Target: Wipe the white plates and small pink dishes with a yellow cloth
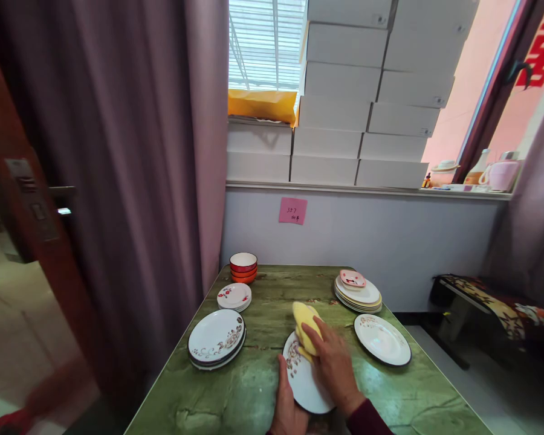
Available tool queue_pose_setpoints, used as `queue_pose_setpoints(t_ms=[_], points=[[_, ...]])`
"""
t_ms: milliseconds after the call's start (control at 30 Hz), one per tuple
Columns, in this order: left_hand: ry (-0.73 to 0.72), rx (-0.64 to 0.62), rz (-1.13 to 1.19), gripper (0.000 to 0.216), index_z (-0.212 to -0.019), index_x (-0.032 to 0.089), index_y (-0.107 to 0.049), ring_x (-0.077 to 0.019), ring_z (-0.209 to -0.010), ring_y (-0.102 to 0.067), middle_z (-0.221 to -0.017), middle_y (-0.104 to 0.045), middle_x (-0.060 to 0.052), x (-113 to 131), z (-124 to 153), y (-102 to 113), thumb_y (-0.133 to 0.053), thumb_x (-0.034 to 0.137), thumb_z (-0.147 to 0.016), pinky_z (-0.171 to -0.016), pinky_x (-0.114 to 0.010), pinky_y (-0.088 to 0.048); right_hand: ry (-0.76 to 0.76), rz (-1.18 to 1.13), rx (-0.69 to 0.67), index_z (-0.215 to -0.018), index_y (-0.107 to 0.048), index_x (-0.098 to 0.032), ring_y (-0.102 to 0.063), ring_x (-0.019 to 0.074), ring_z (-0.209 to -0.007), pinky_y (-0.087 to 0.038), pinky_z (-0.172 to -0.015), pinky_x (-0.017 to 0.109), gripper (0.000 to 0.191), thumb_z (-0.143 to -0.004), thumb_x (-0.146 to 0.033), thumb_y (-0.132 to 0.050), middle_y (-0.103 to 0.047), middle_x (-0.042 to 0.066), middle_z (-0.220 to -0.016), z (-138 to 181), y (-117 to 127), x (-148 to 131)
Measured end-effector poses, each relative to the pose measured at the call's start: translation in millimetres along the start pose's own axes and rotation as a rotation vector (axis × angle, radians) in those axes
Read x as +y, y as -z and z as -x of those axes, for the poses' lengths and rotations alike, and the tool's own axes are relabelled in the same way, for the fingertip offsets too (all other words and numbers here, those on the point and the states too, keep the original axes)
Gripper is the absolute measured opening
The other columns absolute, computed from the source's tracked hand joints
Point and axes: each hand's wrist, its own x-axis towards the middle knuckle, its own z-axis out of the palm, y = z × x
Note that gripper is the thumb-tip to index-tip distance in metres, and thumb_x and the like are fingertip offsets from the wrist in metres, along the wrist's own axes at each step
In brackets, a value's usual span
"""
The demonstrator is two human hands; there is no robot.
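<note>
We judge this the wiping step: our left hand (286, 406) grips the floral plate (306, 383) on the green table (249, 396), our right hand (335, 365) presses a yellow cloth (306, 329) onto it, and the next stroke calls for steady rim support.

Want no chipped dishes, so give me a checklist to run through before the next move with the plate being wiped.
1. Grip: the left hand holds the plate by its near rim. Ok.
2. Wiper: the right hand presses the yellow cloth on the plate's far edge. Ok.
3. Support: plate resting on the table or lifted. Cannot tell.
4. Clearance: the single plate to the right lies apart. Ok.
5. Wiped surface clean: partly hidden by the hand. Cannot tell.
</note>
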Motion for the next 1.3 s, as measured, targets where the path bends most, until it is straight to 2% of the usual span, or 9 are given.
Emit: queue_pose_setpoints(t_ms=[167, 333, 433, 567, 767, 900, 1033, 1167, 1300], points=[[-0.043, 0.121, 0.01, 0.063, -0.13, 0.022, -0.065, -0.0286, -0.138, -0.046, -0.138, -0.062, -0.01, -1, 3, -3, -0.032, 0.063, -0.095, -0.122, -0.045, -0.019, -0.132, 0.048, 0.039, -0.131, -0.061, -0.034, -0.058, 0.0317, -0.12, -0.048, -0.095, 0.045, 0.044, -0.086, -0.03, -0.059, -0.06, 0.009, -0.135, 48, -8, 15], [0.051, 0.257, -0.022, 0.072, -0.12, 0.012, -0.071, -0.0349, -0.132, -0.051, -0.128, -0.068, -0.017, 2, 13, -28, -0.041, 0.07, -0.089, -0.118, -0.05, -0.027, 0.034, -0.087, -0.023, -0.136, -0.056, -0.033, -0.061, 0.0341, -0.114, -0.05, -0.095, 0.046, 0.076, -0.063, -0.013, -0.06, -0.063, 0.008, -0.132, 93, -43, 6], [0.069, 0.288, -0.019, 0.066, -0.111, 0.01, -0.075, -0.0349, -0.129, -0.054, -0.122, -0.071, -0.018, 4, 19, -31, -0.047, 0.065, -0.089, -0.116, -0.049, -0.031, 0.125, -0.213, -0.098, -0.145, -0.046, -0.03, -0.056, 0.0335, -0.124, -0.047, -0.102, 0.045, 0.088, -0.059, -0.01, -0.056, -0.055, 0.008, -0.141, 86, -43, -15], [-0.061, 0.124, 0.062, 0.053, -0.117, 0.02, -0.073, -0.0247, -0.136, -0.049, -0.132, -0.067, -0.009, 5, 17, -21, -0.045, 0.058, -0.093, -0.119, -0.037, -0.027, 0.131, -0.303, -0.035, -0.148, -0.041, -0.029, -0.047, 0.0266, -0.134, -0.041, -0.109, 0.043, 0.082, -0.069, -0.005, -0.049, -0.047, 0.007, -0.149, 51, -21, -41], [-0.072, 0.115, 0.032, 0.057, -0.125, 0.021, -0.069, -0.0282, -0.137, -0.047, -0.132, -0.066, -0.011, 0, 9, -34, -0.04, 0.06, -0.095, -0.12, -0.045, -0.022, 0.108, -0.135, 0.109, -0.135, -0.056, -0.031, -0.051, 0.0267, -0.129, -0.043, -0.104, 0.044, 0.063, -0.078, -0.004, -0.051, -0.052, 0.008, -0.143, 11, -10, -20], [-0.086, 0.18, 0.013, 0.051, -0.12, 0.018, -0.071, -0.029, -0.133, -0.052, -0.123, -0.071, -0.013, -3, 9, -44, -0.042, 0.053, -0.097, -0.12, -0.046, -0.023, 0.057, -0.035, 0.192, -0.132, -0.058, -0.03, -0.047, 0.0296, -0.133, -0.042, -0.104, 0.046, 0.064, -0.076, -0.002, -0.053, -0.051, 0.008, -0.144, 24, -11, 8], [-0.126, 0.217, 0.031, 0.052, -0.117, 0.019, -0.074, -0.0291, -0.129, -0.056, -0.123, -0.071, -0.013, -4, 8, -43, -0.043, 0.054, -0.096, -0.119, -0.045, -0.027, -0.024, -0.035, 0.179, -0.132, -0.057, -0.031, -0.051, 0.0325, -0.128, -0.045, -0.1, 0.048, 0.067, -0.07, -0.005, -0.056, -0.053, 0.008, -0.141, 65, -20, 18], [-0.059, 0.26, 0.009, 0.058, -0.114, 0.013, -0.075, -0.0336, -0.127, -0.057, -0.118, -0.073, -0.017, -4, 12, -45, -0.046, 0.059, -0.093, -0.116, -0.048, -0.032, -0.011, -0.159, 0.075, -0.135, -0.053, -0.031, -0.055, 0.0321, -0.124, -0.048, -0.098, 0.045, 0.067, -0.072, -0.012, -0.058, -0.055, 0.008, -0.14, 94, -23, 4], [0.094, 0.248, -0.015, 0.056, -0.109, 0.013, -0.076, -0.0359, -0.123, -0.06, -0.115, -0.074, -0.016, -1, 17, -47, -0.049, 0.059, -0.091, -0.111, -0.052, -0.039, 0.004, -0.471, -0.097, -0.126, -0.058, -0.03, -0.062, 0.0278, -0.114, -0.049, -0.098, 0.039, 0.056, -0.071, -0.014, -0.057, -0.065, 0.006, -0.125, 75, 6, -25]])
